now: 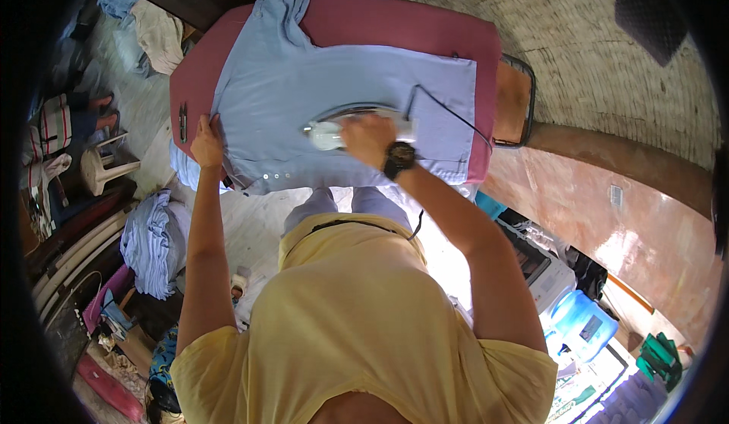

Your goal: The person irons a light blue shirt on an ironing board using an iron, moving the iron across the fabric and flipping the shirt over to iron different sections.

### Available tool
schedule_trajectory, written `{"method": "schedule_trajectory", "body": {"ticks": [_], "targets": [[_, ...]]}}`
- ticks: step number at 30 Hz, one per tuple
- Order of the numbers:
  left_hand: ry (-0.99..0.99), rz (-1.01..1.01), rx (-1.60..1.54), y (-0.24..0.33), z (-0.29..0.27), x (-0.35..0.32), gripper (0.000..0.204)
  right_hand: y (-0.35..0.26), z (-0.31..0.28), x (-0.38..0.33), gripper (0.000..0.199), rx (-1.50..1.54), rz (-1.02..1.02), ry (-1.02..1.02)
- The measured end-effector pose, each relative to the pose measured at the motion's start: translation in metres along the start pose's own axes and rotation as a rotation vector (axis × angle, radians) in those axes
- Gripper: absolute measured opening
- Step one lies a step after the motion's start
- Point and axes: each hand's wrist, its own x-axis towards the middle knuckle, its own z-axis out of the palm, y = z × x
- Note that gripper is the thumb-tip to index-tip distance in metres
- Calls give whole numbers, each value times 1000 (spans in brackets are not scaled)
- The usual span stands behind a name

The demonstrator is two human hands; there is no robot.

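Note:
A light blue shirt (pixel 288 82) with buttons along its near edge lies spread over a maroon ironing board (pixel 410 22). My right hand (pixel 370 139) is closed round the handle of a white clothes iron (pixel 326 135), which rests on the middle of the shirt; the iron is slightly blurred. From the iron a dark cord (pixel 452 111) loops over the shirt to the board's right end. At the shirt's left edge, my left hand (pixel 206 141) is closed with its fingertips pinching the cloth. A slim dark object (pixel 183 122) lies on the board beside that hand.
A pile of blue striped clothes (pixel 154 245) sits at the lower left, near a beige plastic stool (pixel 106 164). Another person's feet (pixel 106 113) show at the far left. Right of me are a wall ledge (pixel 630 162), a microwave-like appliance (pixel 543 268) and a blue water jug (pixel 583 324).

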Motion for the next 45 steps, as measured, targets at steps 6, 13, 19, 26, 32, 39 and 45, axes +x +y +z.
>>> {"method": "schedule_trajectory", "body": {"ticks": [6,13,19,26,32,39,45], "targets": [[49,35,7,7,-1,1,27,157,-42,-98,28,-183,160,97],[37,25,42,-4,7,0,26,147,-29,-97,35,-113,263,29],[25,4,48,-4,10,-2,28,168,-43,-110,35,-73,261,-12],[55,28,63,-1,7,-1,28,145,-32,-101,37,-74,288,58],[22,-40,66,-1,7,1,32,125,-14,-89,31,-68,275,-74],[281,203,-354,137,-7,5,27,49,-45,-32,75,201,128,-110],[-236,623,-481,249,22,-25,46,127,-47,-80,70,189,327,218]]}}
